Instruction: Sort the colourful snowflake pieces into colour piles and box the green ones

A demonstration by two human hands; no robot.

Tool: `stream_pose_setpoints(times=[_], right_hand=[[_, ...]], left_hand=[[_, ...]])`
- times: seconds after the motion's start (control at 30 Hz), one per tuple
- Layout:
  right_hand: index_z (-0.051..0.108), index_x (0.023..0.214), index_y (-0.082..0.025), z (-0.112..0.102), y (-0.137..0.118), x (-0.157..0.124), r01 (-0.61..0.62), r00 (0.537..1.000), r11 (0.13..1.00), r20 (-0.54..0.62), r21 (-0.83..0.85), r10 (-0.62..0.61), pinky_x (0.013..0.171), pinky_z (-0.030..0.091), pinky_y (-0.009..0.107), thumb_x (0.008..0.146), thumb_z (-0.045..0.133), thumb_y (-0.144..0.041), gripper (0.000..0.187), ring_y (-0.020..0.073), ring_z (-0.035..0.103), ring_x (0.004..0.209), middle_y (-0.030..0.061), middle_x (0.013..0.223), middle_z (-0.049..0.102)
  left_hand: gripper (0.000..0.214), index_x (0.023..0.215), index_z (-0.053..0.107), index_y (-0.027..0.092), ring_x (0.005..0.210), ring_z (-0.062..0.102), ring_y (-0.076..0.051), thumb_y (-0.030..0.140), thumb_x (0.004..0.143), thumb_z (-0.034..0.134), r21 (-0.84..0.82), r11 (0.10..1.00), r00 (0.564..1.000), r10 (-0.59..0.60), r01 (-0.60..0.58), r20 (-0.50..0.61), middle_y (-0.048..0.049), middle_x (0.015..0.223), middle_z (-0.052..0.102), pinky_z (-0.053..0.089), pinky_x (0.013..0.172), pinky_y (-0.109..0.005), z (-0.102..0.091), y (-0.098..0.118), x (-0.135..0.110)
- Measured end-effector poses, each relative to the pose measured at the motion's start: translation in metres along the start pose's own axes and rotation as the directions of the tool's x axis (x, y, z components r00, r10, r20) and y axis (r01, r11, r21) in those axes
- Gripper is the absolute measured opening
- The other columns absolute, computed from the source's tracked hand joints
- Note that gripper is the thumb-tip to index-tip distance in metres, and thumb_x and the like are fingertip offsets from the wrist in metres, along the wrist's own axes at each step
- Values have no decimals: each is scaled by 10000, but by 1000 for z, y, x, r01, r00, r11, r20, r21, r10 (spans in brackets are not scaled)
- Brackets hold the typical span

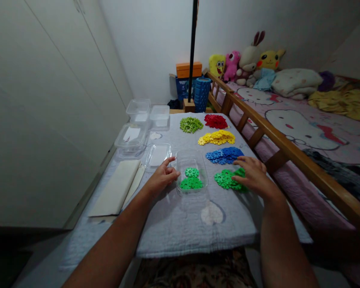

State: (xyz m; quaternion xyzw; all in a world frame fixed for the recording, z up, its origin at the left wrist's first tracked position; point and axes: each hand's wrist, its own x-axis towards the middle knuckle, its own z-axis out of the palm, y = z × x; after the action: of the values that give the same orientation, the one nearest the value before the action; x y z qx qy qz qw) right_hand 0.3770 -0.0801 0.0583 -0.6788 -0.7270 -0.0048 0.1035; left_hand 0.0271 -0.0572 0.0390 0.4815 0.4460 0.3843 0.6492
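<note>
A clear plastic container point(204, 170) stands near the middle of the table, with green flower-shaped plastic pieces point(191, 183) inside. My left hand point(163, 176) rests against its left side, index finger and thumb apart at the rim. My right hand point(252, 176) is over the right end of a pile of green flower-shaped pieces point(225, 179), fingers apart and curved down; some fingertips touch or nearly touch the pile. Just behind it lies a blue pile point(223, 155) of the same kind of pieces. Farther back are yellow point(217, 137), red point(215, 121) and light green point(191, 125) piles.
Several clear containers point(132, 136) stand at the back left. A clear lid point(158, 155) lies left of the middle container, near a folded beige sheet point(115, 188). A wooden bed rail point(267, 124) runs along the right. A black pole point(192, 52) rises behind the table.
</note>
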Motion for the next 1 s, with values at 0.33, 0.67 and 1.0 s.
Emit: stream_pose_setpoints(times=[0.33, 0.67, 1.0], right_hand=[[727, 1047, -295, 18, 14, -17, -2, 999, 997, 45, -80, 6, 1046, 312, 537, 695, 721, -290, 352, 362, 462, 1278, 79, 1395, 595], [704, 1139, -287, -7, -16, -9, 110, 994, 989, -7, 101, -110, 982, 391, 455, 782, 706, -283, 357, 317, 517, 1163, 89, 1239, 624], [703, 1146, -241, -5, -128, 31, 385, 920, 918, 36, 90, -389, 1054, 293, 506, 829, 738, -252, 318, 300, 518, 1097, 91, 1119, 668]], left_hand=[[782, 1363, 428, 185, 472, 369, -56, 391, 707, 801, 17, 1000, 1000, 8, -8, 2, 113, 595, 488, 232, 485, -198, -1, 1, 0], [785, 1368, 429, 192, 475, 390, -59, 381, 706, 805, 12, 1000, 1000, 12, -12, 1, 107, 606, 490, 226, 485, -201, -1, 0, 2], [800, 1367, 442, 199, 467, 378, -57, 396, 694, 828, -29, 999, 1000, 27, -27, 9, 115, 587, 474, 224, 481, -194, -2, -3, 3]])
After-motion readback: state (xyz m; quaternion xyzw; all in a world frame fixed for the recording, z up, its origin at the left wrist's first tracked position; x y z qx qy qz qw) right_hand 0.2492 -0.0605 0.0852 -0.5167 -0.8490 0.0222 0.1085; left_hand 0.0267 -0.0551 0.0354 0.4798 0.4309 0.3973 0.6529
